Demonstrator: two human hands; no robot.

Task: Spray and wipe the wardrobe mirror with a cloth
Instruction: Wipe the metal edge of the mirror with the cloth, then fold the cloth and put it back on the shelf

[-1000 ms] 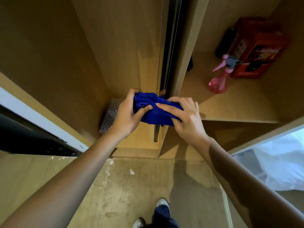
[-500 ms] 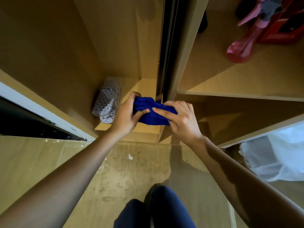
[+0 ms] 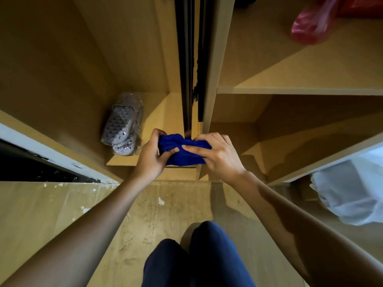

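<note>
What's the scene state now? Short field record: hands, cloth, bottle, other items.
left hand: grips cloth, left end
right hand: grips cloth, right end
cloth: blue, bunched, held low by the door edge
bottle: pink, blurred, on the upper right shelf, untouched
slippers: grey, bagged, on the left compartment floor
bag: white plastic, lower right
mirror: not visible as a surface

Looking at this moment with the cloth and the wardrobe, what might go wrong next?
Both the left hand and the right hand grip the bunched blue cloth, so neither is free for the pink spray bottle, which lies tilted on the upper wooden shelf and may roll if nudged. The hands work beside the dark door edge, where fingers might get pinched.
</note>
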